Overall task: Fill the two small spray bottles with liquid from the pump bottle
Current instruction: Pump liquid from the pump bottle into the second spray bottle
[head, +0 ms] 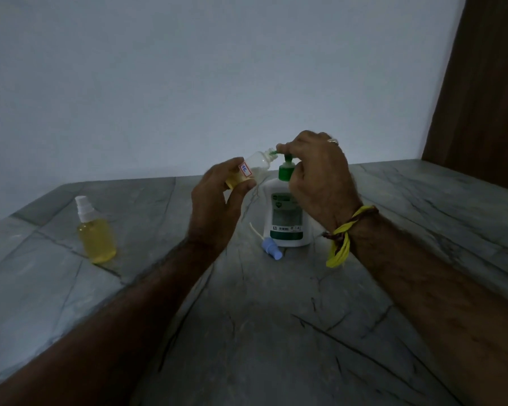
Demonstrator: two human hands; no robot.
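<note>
Left hand: closed around the open spray bottle, tilted, neck touching the green nozzle; yellow liquid pooled in its lower part.
Right hand: folded over the pump head of the pump bottle, which stands directly beneath it.
Blue spray cap: lying below the right hand, just beside the pump bottle's base.
Filled spray bottle: capped, well to the left of the left hand.
Step advice: keep neck seated on nozzle; press slowly, short strokes; watch level to avoid overflow.
</note>
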